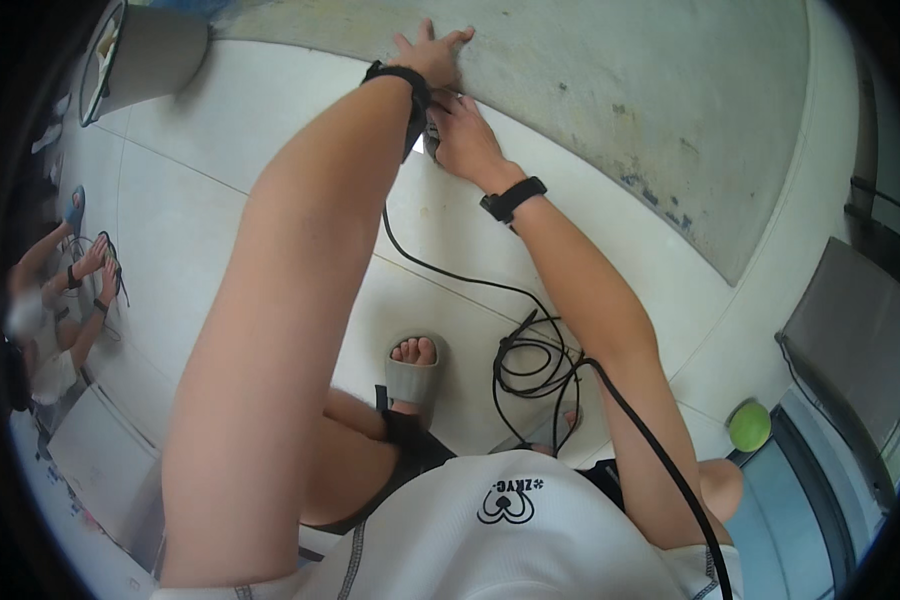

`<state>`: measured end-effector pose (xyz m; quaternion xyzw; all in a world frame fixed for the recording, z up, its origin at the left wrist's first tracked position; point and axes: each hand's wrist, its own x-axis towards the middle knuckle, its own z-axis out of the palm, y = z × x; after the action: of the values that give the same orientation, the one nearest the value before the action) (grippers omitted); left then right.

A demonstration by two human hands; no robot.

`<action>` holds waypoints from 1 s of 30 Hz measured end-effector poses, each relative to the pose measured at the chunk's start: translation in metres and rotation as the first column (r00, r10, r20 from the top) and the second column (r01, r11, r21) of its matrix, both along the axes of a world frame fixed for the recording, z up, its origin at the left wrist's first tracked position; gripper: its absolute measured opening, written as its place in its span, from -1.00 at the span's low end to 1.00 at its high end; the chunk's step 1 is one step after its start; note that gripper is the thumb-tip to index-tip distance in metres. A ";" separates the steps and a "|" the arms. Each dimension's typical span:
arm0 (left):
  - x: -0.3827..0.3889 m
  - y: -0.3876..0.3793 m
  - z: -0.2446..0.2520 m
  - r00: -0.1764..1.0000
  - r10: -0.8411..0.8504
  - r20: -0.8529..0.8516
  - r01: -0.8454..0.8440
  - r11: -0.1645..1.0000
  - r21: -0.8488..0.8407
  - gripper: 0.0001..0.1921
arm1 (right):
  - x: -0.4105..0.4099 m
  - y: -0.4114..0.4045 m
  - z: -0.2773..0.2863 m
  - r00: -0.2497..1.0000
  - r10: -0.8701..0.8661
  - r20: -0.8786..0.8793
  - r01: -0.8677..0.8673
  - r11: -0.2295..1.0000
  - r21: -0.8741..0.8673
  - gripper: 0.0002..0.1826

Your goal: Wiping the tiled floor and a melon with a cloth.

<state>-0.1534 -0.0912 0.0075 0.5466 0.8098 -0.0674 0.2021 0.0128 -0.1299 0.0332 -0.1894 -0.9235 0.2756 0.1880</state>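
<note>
My left hand [431, 58] reaches far forward with fingers spread, against or just over the worn grey surface [607, 97]; it holds nothing. My right hand [466, 141] is close behind the left wrist. Its curled fingers are around a small dark grey object [432, 142], mostly hidden by the hand. A white scrap [418, 144] shows beside that object. Black bands circle both wrists. From behind my left forearm a thin black cable [450, 274] runs to a loose coil [532, 360] on the tiles near my feet.
A grey bin [154, 56] stands at upper left on the pale tiled floor [187, 225]. Another person [64, 315] crouches at far left, hands near the floor. On the right are a grey chair [847, 315] and a green round thing [750, 425]. A thick black cable [656, 442] crosses my right arm.
</note>
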 end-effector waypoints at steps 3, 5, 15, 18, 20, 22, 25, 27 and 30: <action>-0.010 -0.015 0.009 1.000 0.022 -0.018 -0.022 0.999 -0.047 -0.24 | 0.031 -0.017 0.004 0.993 0.114 0.003 -0.113 0.989 -0.095 -0.51; 0.001 -0.007 0.023 0.990 -0.132 -0.051 0.127 0.988 -0.090 -0.23 | 0.049 -0.011 -0.005 0.999 -0.006 0.045 0.005 1.000 0.019 -0.47; -0.040 -0.027 0.014 0.979 -0.167 -0.116 0.173 0.984 0.045 -0.28 | -0.027 -0.039 0.003 0.998 -0.056 -0.026 0.058 0.991 0.118 -0.65; 0.002 -0.011 0.053 0.980 -0.201 -0.007 0.201 0.979 0.035 -0.24 | 0.000 -0.017 -0.014 0.994 -0.106 0.036 0.102 0.988 0.116 -0.46; 0.016 -0.001 0.068 0.988 -0.157 -0.001 0.157 0.986 -0.054 -0.32 | 0.000 -0.009 -0.014 0.995 -0.104 0.008 0.102 0.987 0.121 -0.50; 0.004 -0.013 0.055 0.985 -0.163 -0.059 0.163 0.987 0.002 -0.34 | -0.016 -0.017 0.007 0.983 0.045 0.178 -0.036 0.998 -0.053 -0.52; -0.011 -0.016 0.048 0.979 -0.191 -0.075 0.196 0.978 0.066 -0.37 | -0.022 -0.020 0.018 0.916 0.181 0.357 -0.116 0.974 -0.196 -0.52; -0.002 -0.010 0.050 0.984 -0.154 -0.092 0.159 0.986 0.045 -0.37 | -0.009 -0.006 0.009 0.991 -0.075 -0.109 0.071 0.997 -0.036 -0.47; 0.004 -0.005 0.052 0.974 -0.201 -0.101 0.207 0.977 0.055 -0.38 | 0.002 -0.006 -0.012 0.990 -0.058 -0.132 0.066 0.996 0.058 -0.47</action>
<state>-0.1499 -0.0965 0.0594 0.6295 0.7598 -0.0872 0.1374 0.0150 -0.1360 0.0217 -0.1939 -0.9110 0.2526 0.2621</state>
